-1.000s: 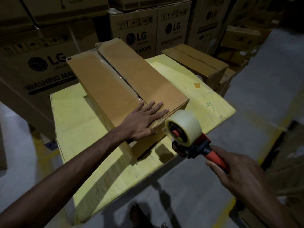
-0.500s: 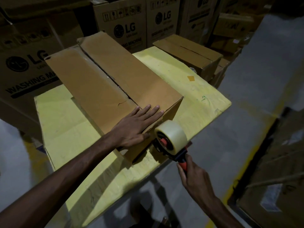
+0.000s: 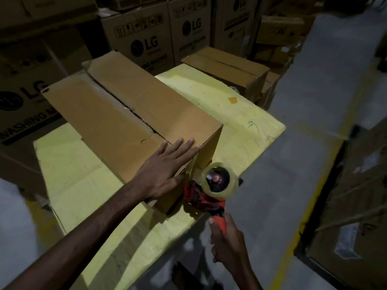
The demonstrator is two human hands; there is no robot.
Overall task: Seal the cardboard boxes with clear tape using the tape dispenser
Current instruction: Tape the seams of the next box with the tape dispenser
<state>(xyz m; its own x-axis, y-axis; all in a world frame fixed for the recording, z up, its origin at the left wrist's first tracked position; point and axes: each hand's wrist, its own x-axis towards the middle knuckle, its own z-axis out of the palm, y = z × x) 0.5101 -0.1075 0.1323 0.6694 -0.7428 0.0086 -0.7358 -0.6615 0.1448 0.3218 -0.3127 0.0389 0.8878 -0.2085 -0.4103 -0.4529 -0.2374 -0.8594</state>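
I had the long cardboard box lying on the yellow table, its long axis running from the near end by my hands away to the far left. The centre seam followed that same line and gaped a little. My left hand lay flat on top at the near end, fingers straight, pressing across the two flaps. My right hand was wrapped tight round the red handle of the tape dispenser. Its head was against the box's near end face and its handle pointed back towards me.

I judged the corrugated flaps soft and springy, with a creased crack just beside my left hand, so they needed holding down flat rather than gripping. The dispenser looked rigid and the handle was its proper hold. The clear tape roll faced up at me.
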